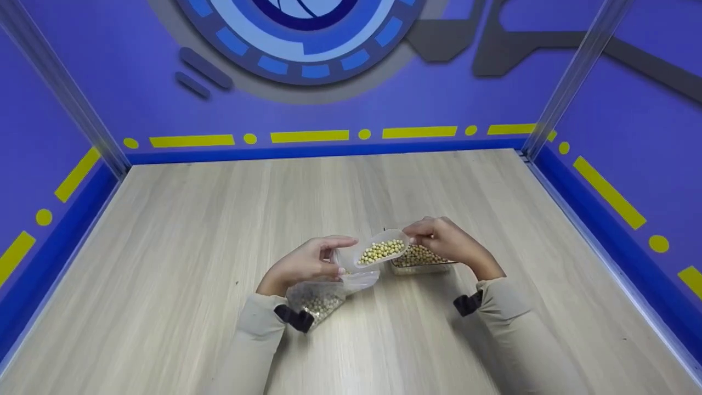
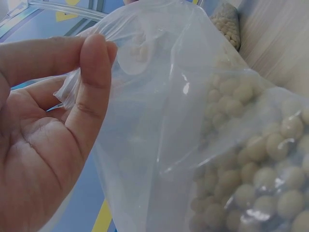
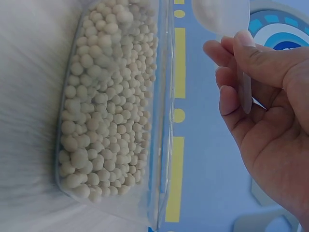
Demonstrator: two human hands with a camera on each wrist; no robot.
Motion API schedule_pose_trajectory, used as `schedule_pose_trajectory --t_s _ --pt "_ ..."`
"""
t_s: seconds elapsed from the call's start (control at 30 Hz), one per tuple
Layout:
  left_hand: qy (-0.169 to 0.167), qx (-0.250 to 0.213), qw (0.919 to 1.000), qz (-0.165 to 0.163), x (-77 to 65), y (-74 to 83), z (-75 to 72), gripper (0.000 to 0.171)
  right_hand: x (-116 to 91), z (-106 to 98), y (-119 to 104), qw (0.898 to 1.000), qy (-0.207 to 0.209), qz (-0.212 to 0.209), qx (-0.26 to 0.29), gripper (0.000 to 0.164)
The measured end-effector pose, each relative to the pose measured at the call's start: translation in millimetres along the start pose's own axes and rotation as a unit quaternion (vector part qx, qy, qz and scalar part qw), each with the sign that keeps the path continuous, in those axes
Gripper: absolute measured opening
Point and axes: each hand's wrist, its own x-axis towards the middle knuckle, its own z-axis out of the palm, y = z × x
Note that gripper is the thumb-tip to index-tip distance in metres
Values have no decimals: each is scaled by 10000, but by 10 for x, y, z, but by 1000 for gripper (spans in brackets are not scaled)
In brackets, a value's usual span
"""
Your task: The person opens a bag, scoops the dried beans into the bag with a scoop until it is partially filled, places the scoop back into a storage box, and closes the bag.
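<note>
My left hand (image 1: pixel 303 264) pinches the mouth of a clear plastic bag (image 1: pixel 363 281) between thumb and fingers. Pale round soybeans (image 2: pixel 265 164) fill the bag's lower part, which lies toward the table. In my right hand (image 1: pixel 448 240) is a translucent plastic scoop (image 1: pixel 377 238), its handle (image 3: pixel 245 92) gripped between thumb and curled fingers. Yellowish soybeans (image 1: pixel 382 251) lie in the scoop, whose front end overlaps the bag's opening in the head view. Just below the right hand stands a clear rectangular box (image 3: pixel 166 121) holding many soybeans.
The wood-grain table (image 1: pixel 219 219) stretches away behind both hands. Blue printed panels (image 1: pixel 340 118) with yellow marks close it in at the back and on both sides. Black straps with small camera mounts (image 1: pixel 467 303) sit at the sleeve cuffs.
</note>
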Motion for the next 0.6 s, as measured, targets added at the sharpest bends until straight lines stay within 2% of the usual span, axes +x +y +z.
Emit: schedule_pose_trajectory --t_s 0.17,0.6 --pt "14 126 9999 13 1 12 4 62 9 -13 -5 9999 -10 -71 -98 24" --pt "-37 114 9999 35 6 -15 2 62 50 -63 -56 9996 -59 -219 -175 23"
